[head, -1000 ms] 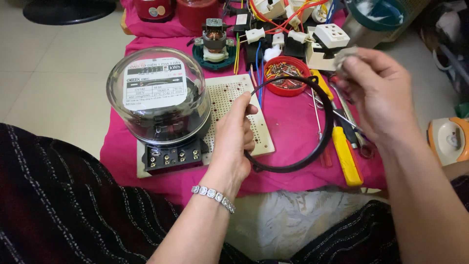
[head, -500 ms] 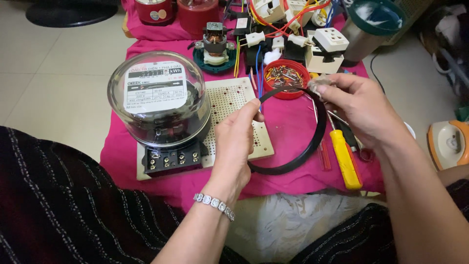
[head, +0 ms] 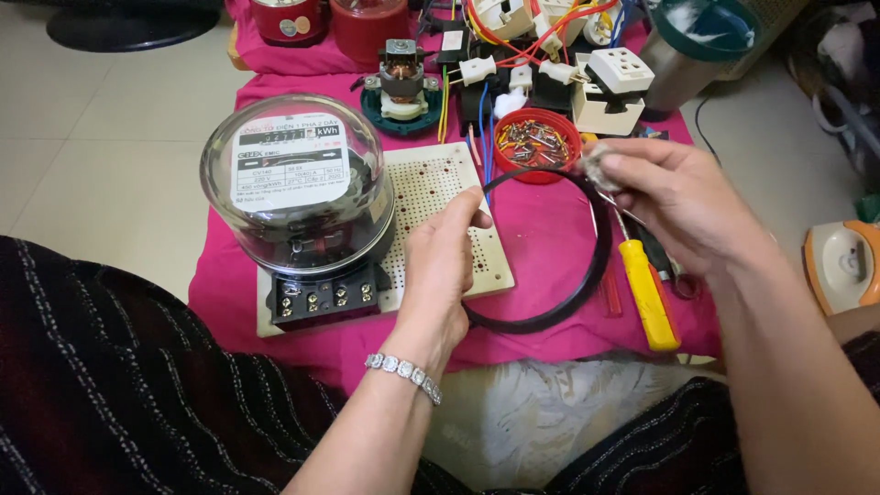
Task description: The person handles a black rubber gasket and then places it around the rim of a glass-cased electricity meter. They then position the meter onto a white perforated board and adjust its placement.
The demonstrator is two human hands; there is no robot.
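Note:
My left hand [head: 446,261] is closed on one end of a black flat cable [head: 587,275] that curves in a loop over the pink cloth. It rests beside a white perforated board [head: 431,183], next to a glass-domed electric meter [head: 298,197]. My right hand [head: 674,202] pinches the cable's other end together with a small crumpled silvery piece [head: 598,167], just below a red bowl [head: 536,142] of small wire pieces. What the silvery piece is cannot be made out.
A yellow-handled screwdriver [head: 646,298] and a red-handled tool [head: 611,291] lie on the pink cloth [head: 550,234] under my right wrist. Behind stand a small motor [head: 401,82], white sockets [head: 616,87], coloured wires, red pots and a metal container [head: 692,50]. An iron [head: 843,266] sits at right.
My right hand dropped toward the red bowl, then drew back slightly right with the cable end. The loop of cable shifted with it. My left hand stayed beside the board.

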